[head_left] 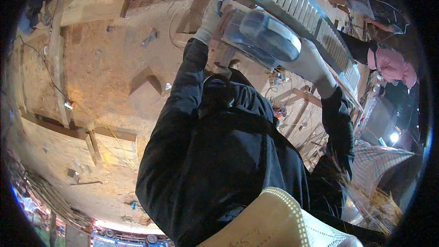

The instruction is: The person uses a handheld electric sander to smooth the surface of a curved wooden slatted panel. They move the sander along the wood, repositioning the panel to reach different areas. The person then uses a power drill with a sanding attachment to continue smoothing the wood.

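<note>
A blue, dust-covered handheld power tool, with the bulky look of a belt sander, is held out in front of me at arm's length. My left hand, in a pale work glove, is closed round its front left end. At the rear right, my right hand, gloved the same way, grips the handle; its fingers are partly hidden by the tool's body. Just beyond the tool runs a long slatted wooden panel with a raised edge, slanting down to the right. Whether the tool touches the panel cannot be made out.
Thick wooden boards lie at the far left, with more planks nearer. A yellow cord crosses the dusty ground. On the right are a person in pink, another person in grey, a striped sheet and a bright lamp.
</note>
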`<state>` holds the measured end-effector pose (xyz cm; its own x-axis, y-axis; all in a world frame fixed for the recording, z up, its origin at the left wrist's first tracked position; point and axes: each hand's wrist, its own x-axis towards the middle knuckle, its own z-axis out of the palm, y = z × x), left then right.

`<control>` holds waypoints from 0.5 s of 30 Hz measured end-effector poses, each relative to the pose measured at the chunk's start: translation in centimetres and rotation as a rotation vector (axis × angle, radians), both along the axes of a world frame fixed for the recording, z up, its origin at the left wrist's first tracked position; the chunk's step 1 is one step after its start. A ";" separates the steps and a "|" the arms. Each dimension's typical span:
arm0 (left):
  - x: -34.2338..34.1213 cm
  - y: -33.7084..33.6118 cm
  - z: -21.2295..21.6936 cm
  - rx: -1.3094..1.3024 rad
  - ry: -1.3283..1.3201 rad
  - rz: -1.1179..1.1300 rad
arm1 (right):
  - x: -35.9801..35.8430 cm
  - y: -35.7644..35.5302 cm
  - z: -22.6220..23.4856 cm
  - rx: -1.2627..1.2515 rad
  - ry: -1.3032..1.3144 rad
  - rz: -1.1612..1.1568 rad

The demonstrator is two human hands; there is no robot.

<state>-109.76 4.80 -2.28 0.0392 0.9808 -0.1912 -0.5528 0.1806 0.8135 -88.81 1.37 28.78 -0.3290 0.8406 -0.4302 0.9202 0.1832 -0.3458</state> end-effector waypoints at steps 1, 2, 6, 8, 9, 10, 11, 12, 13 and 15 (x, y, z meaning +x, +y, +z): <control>-0.1 -0.1 0.3 0.133 0.347 0.044 | 0.2 -0.2 0.7 -0.058 0.035 -0.015; -0.5 -0.3 0.5 0.261 0.699 0.089 | 0.6 -0.2 1.3 -0.117 0.071 -0.026; 0.0 -1.6 4.3 0.304 0.757 0.132 | 5.2 -1.9 1.3 -0.058 0.078 -0.028; 0.5 -1.7 5.1 0.384 0.802 0.197 | 4.6 -1.9 1.9 0.001 -0.030 0.038; 0.8 -1.6 5.0 0.378 0.757 0.174 | 4.3 -1.6 1.5 0.016 -0.048 0.052; 1.0 -1.1 4.3 0.377 0.714 0.150 | 3.9 -1.0 0.9 0.036 -0.064 0.063; 0.3 -0.6 3.4 0.374 0.705 0.129 | 3.3 -0.2 -0.5 0.057 -0.047 0.083; -0.6 -0.5 2.4 0.218 0.538 0.117 | 2.6 0.2 -1.7 0.079 -0.033 0.098; -1.5 -0.2 1.3 0.061 0.356 0.111 | 1.5 0.4 -2.0 0.102 -0.034 0.116; -0.7 -0.6 3.7 -0.253 -0.022 0.135 | -0.9 0.6 -2.3 0.122 0.001 0.097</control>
<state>-110.45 4.16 1.39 -0.0813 0.8985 -0.4314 -0.6025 0.3004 0.7394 -89.76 2.00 26.49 -0.4120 0.8508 -0.3263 0.8957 0.3124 -0.3164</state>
